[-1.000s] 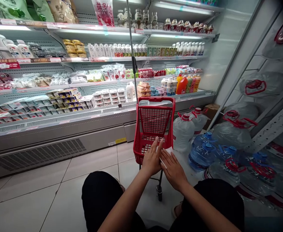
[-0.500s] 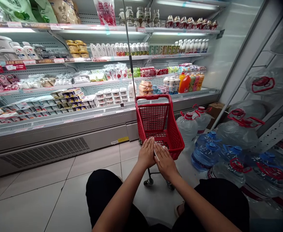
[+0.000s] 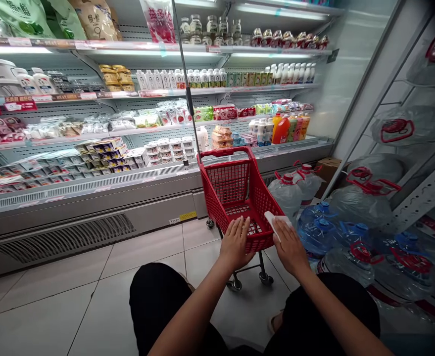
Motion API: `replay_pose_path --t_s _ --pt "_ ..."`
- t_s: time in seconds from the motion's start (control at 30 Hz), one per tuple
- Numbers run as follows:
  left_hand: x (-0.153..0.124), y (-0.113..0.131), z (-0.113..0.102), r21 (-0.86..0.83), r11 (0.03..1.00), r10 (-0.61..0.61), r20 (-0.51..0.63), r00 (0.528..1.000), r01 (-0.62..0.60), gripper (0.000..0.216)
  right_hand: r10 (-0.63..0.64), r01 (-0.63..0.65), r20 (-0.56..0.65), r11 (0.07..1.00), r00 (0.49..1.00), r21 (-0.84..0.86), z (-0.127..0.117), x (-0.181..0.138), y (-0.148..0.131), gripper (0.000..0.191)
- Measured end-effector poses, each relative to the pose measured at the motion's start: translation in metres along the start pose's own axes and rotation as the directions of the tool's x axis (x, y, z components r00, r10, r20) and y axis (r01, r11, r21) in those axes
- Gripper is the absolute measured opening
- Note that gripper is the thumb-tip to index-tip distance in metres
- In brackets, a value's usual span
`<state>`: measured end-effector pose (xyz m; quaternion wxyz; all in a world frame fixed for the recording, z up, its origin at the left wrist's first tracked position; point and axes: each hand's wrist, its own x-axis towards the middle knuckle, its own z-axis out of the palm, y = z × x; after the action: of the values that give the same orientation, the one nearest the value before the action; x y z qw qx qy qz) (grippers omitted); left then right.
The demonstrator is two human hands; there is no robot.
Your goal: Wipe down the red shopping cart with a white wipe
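A red plastic shopping cart [image 3: 232, 180] stands in front of me on dark wheels. My left hand [image 3: 235, 243] is at the cart's near left side, its fingers stretched out by the near rim; nothing shows in it. By the near right corner of the basket, my right hand [image 3: 288, 245] holds a folded white cloth [image 3: 274, 222] under its fingers, against or close to the rim. Whether the cloth is tissue or fabric I cannot tell. The basket's slatted red floor shows between both hands.
A lit dairy cooler [image 3: 135, 202] with packed shelves runs across the back. Large water jugs [image 3: 315, 232] with blue or red handles crowd the right side. A thin upright pole [image 3: 188, 99] rises by the cart's far left corner. Pale floor tiles [image 3: 117, 296] lie at the left.
My hands, together at the basket's near edge before, have moved apart. The right hand has gone right with the white cloth. The cart appears slightly further left in view.
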<state>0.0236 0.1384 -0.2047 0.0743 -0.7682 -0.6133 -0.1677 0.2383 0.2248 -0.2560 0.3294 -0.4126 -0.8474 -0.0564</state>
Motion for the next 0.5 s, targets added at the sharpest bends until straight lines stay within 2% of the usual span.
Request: replay_pose_path --t_s 0.13,0.23,0.33,0.43,0.5 --pt "-0.003 0.019 0.002 -0.042 0.999 0.021 -0.03 0.999 -0.022 0.117 -0.097 0.097 0.005 0.991 0.995 0.089 0.014 -0.001 -0.058 0.065" --pt "-0.007 0.011 -0.003 -0.063 0.992 0.105 -0.047 0.993 -0.108 0.117 -0.166 0.16 0.034 0.978 0.985 0.137 0.008 -0.007 -0.071 0.064" --pt "-0.006 -0.018 -0.016 -0.024 0.983 0.182 -0.014 0.983 -0.183 0.112 -0.201 0.184 0.11 0.972 0.973 0.145 -0.007 -0.011 -0.042 0.062" --pt "0.0 -0.046 -0.025 0.069 0.996 0.064 -0.012 0.998 -0.063 0.111 -0.095 0.081 0.129 0.991 0.987 0.106 -0.014 -0.009 0.0 0.06" --pt "0.004 -0.053 -0.023 0.091 0.995 0.034 -0.022 0.999 -0.032 0.113 -0.016 0.006 0.115 0.997 0.993 0.083 -0.011 -0.005 0.018 0.06"
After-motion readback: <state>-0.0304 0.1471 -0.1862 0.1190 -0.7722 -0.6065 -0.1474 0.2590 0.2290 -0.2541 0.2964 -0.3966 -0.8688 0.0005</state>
